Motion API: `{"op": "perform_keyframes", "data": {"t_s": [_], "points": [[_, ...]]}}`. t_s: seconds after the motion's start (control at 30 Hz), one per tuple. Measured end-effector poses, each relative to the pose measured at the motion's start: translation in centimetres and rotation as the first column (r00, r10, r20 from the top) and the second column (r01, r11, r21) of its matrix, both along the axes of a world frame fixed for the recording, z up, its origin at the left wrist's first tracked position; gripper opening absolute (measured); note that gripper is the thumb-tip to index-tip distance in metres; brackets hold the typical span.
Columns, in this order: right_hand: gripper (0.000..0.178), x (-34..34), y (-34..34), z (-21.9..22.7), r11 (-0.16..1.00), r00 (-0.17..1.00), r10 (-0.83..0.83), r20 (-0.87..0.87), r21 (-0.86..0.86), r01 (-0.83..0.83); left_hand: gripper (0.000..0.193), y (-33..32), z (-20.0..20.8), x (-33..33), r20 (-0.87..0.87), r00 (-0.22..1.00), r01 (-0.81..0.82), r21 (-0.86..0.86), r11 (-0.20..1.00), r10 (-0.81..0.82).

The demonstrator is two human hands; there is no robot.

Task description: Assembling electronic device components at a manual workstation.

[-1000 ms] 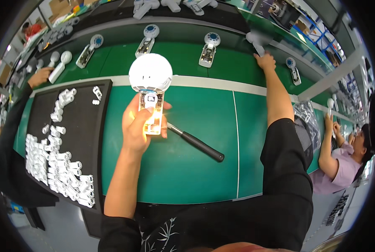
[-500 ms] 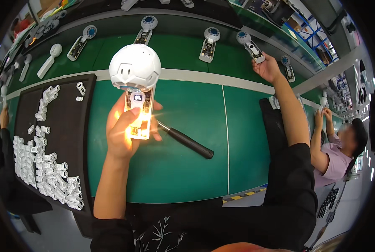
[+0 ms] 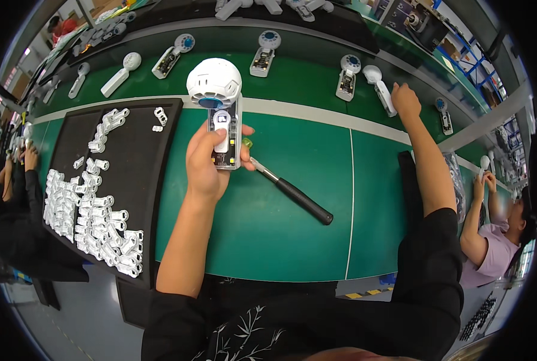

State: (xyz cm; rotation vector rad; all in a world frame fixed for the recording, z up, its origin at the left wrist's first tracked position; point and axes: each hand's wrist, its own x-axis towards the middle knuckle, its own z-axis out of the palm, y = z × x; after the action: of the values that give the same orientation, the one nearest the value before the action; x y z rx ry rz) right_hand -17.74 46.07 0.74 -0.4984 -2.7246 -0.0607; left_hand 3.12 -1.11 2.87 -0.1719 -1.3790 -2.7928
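Note:
My left hand [image 3: 203,171] grips a white handheld device [image 3: 214,78] by its handle. It has a round head, an uncovered circuit board with small yellow lights, and a small display under my thumb. At the far right my right hand [image 3: 407,101] has its fingers curled at the edge of another white device [image 3: 378,87] lying on the green belt; its fingertips are partly hidden. Below my left hand lies a tool with a black grip [image 3: 301,200] and metal shaft. Its far end is partly hidden behind my fingers, where a yellow-green piece [image 3: 247,142] shows.
On the left a black tray [image 3: 142,198] holds many small white parts [image 3: 109,225]. Several similar devices stand along the green belt [image 3: 214,60] beyond a pale rail [image 3: 304,109]. A person [image 3: 491,240] works at the right; another's dark sleeve [image 3: 31,192] shows at the left.
The bright orange glow of the device in my left hand has dimmed to small lights. The device at my right hand has turned from its circuit side to its white side. The view has shifted.

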Motion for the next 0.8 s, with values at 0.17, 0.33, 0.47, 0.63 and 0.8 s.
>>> {"op": "perform_keyframes", "data": {"t_s": [0.17, 0.33, 0.47, 0.63, 0.8], "points": [[0.051, 1.0, -12.3, 2.0, 0.93, 0.959, 0.276, -0.057, -0.238, -0.282, 0.033, -1.8, -1.0, -0.1, -0.002, 1.0, -0.031, -0.058, 0.998, 0.031], [0.047, -1.3, -14.2, -2.5, 0.963, 0.955, 0.27, -0.122, 0.016, -0.27, 0.032, -0.3, -1.0, -0.4, 0.019, 0.999, -0.03, -0.014, 0.999, 0.03], [0.045, -4.0, -12.0, -4.3, 0.983, 0.982, 0.183, -0.042, 0.004, -0.183, 0.031, -0.1, -1.2, -0.5, 0.056, 0.998, -0.005, 0.001, 1.0, 0.005], [0.031, -7.0, -14.4, -4.8, 0.819, 0.908, 0.418, -0.026, -0.422, -0.389, 0.031, -0.9, -1.3, -0.7, 0.103, 0.994, -0.057, 0.097, 0.994, 0.047], [0.036, -7.2, -25.8, -2.3, 0.851, 0.837, 0.509, 0.203, -0.266, -0.453, 0.031, -1.5, -1.7, -0.8, 0.144, 0.986, -0.103, 0.141, 0.985, 0.082]]}}
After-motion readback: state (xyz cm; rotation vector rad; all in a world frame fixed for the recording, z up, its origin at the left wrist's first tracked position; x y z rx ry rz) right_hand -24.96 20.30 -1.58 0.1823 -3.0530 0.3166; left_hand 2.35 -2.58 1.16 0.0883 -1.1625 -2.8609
